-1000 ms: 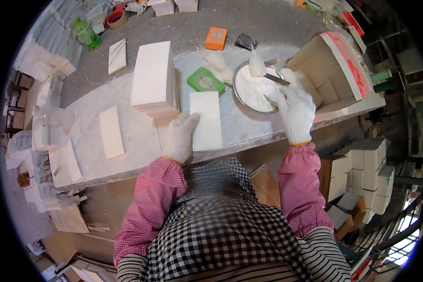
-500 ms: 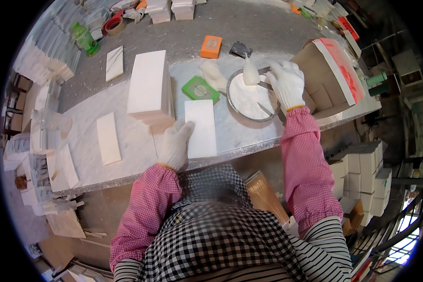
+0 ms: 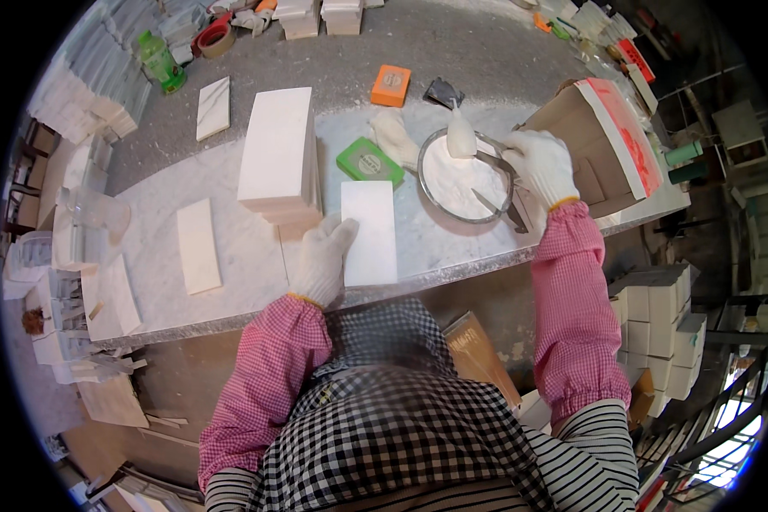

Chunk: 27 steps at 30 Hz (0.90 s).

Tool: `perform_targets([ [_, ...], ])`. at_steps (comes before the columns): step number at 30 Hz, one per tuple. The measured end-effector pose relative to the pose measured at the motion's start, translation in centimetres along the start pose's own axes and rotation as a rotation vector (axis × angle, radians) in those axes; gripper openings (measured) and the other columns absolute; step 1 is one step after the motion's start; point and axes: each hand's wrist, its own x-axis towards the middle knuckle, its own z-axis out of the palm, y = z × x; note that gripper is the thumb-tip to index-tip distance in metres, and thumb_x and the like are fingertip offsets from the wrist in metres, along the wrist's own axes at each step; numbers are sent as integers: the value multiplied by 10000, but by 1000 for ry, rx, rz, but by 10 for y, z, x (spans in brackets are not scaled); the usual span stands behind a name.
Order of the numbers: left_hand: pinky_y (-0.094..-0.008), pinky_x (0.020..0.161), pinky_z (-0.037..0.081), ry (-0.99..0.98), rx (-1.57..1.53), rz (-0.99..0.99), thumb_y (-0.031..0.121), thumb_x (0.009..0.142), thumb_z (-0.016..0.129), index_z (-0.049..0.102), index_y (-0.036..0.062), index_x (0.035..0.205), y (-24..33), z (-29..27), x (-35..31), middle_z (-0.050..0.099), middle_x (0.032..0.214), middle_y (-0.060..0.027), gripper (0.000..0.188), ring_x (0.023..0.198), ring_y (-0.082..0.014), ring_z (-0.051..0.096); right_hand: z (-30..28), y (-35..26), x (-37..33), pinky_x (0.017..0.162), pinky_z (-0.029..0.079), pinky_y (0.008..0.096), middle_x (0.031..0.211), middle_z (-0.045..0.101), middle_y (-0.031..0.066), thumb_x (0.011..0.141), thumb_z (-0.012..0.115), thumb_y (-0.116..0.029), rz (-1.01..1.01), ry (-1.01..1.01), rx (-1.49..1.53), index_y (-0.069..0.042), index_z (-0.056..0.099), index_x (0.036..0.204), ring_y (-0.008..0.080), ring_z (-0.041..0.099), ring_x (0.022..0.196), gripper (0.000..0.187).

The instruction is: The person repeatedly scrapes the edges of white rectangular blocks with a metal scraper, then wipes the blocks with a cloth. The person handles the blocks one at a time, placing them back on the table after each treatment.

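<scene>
A blank white tile (image 3: 369, 232) lies flat near the table's front edge. My gloved left hand (image 3: 322, 256) is closed at its left edge, thumb side against it. To the right stands a round bowl (image 3: 431, 200) of white powder or paste, with a white bulb-shaped piece (image 3: 460, 136) on its far side. Across the bowl's right side lies a dark metal tool (image 3: 509, 175) with pointed ends. Curled at the right rim, beside the tool, is my gloved right hand (image 3: 542, 162); what its fingers hold, if anything, is hidden.
A tall stack of white tiles (image 3: 275, 154) stands beyond my left hand. Nearby are a green box (image 3: 369, 160), an orange box (image 3: 391, 85), a crumpled glove (image 3: 391, 139) and a single tile (image 3: 199, 247). An open carton (image 3: 596, 162) is right of the bowl.
My right hand has drawn a little to the right, and its fingers are more curled, showing more of the dark tool. The left hand stays at the tile; the view has shifted slightly.
</scene>
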Motion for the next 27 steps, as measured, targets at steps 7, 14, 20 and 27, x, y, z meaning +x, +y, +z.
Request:
perform_targets([
  [7, -318, 868, 518, 5, 215, 70, 174, 1015, 584, 677, -81, 1225, -10, -14, 9, 723, 1055, -116, 343, 972, -164, 655, -26, -45, -66, 797, 518, 354, 889, 688, 123, 931, 621, -276, 326, -243, 824, -57, 698, 1059, 222, 667, 853, 266],
  [14, -315, 864, 520, -10, 91, 47, 194, 1030, 581, 680, -75, 1230, -13, -10, 11, 727, 1077, -120, 350, 956, -168, 652, 6, -142, -115, 771, 526, 366, 830, 678, 134, 990, 559, -190, 215, -364, 1171, -7, 633, 1105, 256, 677, 804, 229],
  [20, -311, 859, 517, -5, 76, 44, 200, 1029, 581, 679, -75, 1218, -16, -11, 12, 725, 1042, -113, 348, 939, -163, 649, 37, -162, -111, 729, 487, 333, 804, 640, 88, 1018, 504, -243, 247, -329, 1115, -9, 630, 1039, 198, 611, 759, 267],
  [27, -307, 861, 513, -11, 131, 51, 206, 1031, 582, 673, -68, 1229, -18, -15, 15, 725, 1036, -112, 350, 939, -159, 645, 40, -165, -100, 706, 512, 380, 855, 619, 76, 989, 550, -201, 108, -265, 939, -59, 651, 1126, 223, 649, 767, 222],
])
